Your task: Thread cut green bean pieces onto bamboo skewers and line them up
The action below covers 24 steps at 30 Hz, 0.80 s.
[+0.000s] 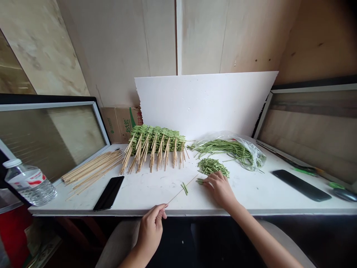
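White tabletop (153, 186), threading apparently underway: left hand (152, 223) pinches a skewer (175, 196); right hand (219, 190), grip unclear, likely needs bean pieces (211, 166) next.

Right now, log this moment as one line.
left hand: holds skewer with green pieces | right hand: at near edge of cut-bean pile | loaded skewers: stacked farther back

skewer (175, 195): thin, wooden, held aslant by left hand (153, 225) | green pieces (184, 188): short, carried crosswise on it, between hands | cut-stalk pile (210, 165): loosely heaped just beyond right hand (220, 190)
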Each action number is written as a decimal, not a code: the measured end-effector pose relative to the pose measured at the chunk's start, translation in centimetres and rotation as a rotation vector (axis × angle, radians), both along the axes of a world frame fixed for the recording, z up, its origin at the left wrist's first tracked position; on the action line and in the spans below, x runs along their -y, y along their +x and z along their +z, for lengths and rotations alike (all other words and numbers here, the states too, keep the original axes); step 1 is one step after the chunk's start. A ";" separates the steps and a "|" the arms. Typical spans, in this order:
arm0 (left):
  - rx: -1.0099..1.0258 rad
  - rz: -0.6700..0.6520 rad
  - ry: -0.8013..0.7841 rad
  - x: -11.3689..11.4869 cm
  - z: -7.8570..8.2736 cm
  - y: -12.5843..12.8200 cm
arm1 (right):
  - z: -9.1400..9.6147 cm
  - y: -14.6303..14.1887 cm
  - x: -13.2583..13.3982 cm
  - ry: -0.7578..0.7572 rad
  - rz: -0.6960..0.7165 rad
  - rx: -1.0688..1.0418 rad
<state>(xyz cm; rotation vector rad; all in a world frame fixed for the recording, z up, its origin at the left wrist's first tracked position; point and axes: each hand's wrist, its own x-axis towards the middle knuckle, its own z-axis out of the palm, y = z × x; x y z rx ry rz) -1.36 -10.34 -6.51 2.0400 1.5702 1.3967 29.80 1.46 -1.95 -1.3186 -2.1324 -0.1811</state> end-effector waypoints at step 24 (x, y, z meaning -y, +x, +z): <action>-0.015 -0.008 0.089 0.1 0.3 0.0 | 2.1 -2.0 1.3 -0.925 0.442 -1.340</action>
